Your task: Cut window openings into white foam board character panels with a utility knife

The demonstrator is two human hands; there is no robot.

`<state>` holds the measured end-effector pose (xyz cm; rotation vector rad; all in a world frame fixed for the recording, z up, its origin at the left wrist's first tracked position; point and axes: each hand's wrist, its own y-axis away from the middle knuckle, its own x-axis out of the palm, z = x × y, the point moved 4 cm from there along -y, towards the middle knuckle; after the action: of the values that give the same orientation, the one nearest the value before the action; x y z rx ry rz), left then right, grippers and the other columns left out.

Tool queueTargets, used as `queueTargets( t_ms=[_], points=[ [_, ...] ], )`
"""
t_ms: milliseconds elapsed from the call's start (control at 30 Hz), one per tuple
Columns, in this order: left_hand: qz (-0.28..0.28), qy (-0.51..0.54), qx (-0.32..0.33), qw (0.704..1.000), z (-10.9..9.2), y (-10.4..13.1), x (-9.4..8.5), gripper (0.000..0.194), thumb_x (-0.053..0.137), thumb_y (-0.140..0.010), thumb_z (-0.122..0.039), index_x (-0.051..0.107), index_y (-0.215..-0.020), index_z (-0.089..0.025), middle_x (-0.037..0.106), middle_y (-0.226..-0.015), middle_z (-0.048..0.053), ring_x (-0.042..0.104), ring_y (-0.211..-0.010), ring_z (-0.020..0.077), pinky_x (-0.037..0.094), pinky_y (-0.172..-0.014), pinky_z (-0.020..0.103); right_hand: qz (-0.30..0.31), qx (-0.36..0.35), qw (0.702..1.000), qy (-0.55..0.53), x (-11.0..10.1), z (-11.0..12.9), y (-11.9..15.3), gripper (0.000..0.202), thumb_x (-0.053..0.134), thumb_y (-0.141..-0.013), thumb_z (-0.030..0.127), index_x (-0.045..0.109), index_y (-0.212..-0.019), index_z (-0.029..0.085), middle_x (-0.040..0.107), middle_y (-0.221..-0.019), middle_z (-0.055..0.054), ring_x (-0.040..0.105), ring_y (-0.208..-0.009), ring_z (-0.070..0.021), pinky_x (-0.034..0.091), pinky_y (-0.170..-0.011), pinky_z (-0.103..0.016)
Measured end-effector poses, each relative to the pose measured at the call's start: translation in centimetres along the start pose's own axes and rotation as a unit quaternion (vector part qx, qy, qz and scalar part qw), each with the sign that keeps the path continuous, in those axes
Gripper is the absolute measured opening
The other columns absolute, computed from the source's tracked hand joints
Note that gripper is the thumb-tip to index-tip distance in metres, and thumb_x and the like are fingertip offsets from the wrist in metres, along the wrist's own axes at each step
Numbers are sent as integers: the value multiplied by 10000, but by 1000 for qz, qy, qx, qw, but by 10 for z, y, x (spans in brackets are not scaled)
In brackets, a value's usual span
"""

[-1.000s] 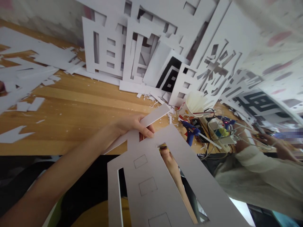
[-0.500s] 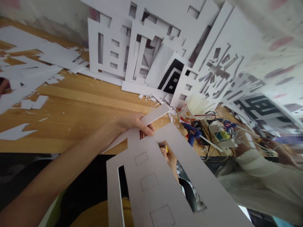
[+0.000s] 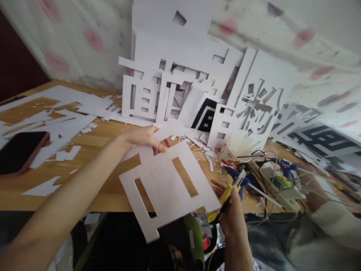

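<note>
A white foam board cut-out (image 3: 166,203) with long slots and faint pencilled rectangles lies tilted over the table's front edge. My left hand (image 3: 149,139) grips its far edge, thumb on top. In my right hand (image 3: 234,214) is a yellow and black utility knife (image 3: 224,203), its blade extended up and to the right. That hand is beside the board's right corner; whether its fingers touch the board I cannot tell.
Several cut white boards (image 3: 175,94) stand against the curtained wall. A paper cup (image 3: 229,150), a blue glue gun (image 3: 234,175) and cables sit at right, near a co-worker's sleeve (image 3: 332,222). A phone (image 3: 22,152) and white scraps (image 3: 45,186) lie left.
The board has moved away from me and now lies lower over the table edge. My right hand has come out from beneath it to its right side with the knife. The view has shifted.
</note>
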<state>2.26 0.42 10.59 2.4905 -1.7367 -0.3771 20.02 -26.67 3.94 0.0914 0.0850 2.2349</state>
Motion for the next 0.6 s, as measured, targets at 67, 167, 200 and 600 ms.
queueTargets(
  t_ms=[67, 167, 200, 600],
  points=[
    [43, -77, 2, 996, -9, -19, -6, 375, 872, -602, -338, 698, -889, -170, 696, -755, 24, 631, -641, 155, 501, -623, 281, -5, 7, 1000, 11, -3, 1, 1, 569, 754, -716, 655, 710, -942, 135, 712, -703, -41, 401, -377, -58, 468, -488, -285],
    [46, -250, -15, 967, -19, -49, -11, 445, 870, -590, -389, 713, -937, -158, 726, -890, 81, 665, -776, 223, 500, -712, 319, -35, -32, 998, 47, -5, 8, 9, 491, 786, -751, 546, 651, -1040, 173, 608, -589, 49, 475, -433, -82, 513, -589, -277],
    [13, -313, -17, 950, -22, -57, -12, 511, 882, -566, -395, 715, -984, -152, 729, -971, 105, 667, -845, 252, 497, -750, 333, -36, -38, 998, 44, -3, 10, 12, 482, 763, -779, 539, 621, -1084, 194, 570, -574, 73, 489, -443, -89, 521, -602, -277],
    [-211, -342, 102, 910, 66, -64, 46, 244, 814, -742, -362, 755, -924, -210, 707, -1013, 63, 642, -952, 233, 486, -882, 372, 44, -58, 986, -151, -32, -8, 13, 105, 738, -837, 334, 674, -841, 250, 689, -888, -7, 668, -738, -138, 572, -865, -365]
  ],
)
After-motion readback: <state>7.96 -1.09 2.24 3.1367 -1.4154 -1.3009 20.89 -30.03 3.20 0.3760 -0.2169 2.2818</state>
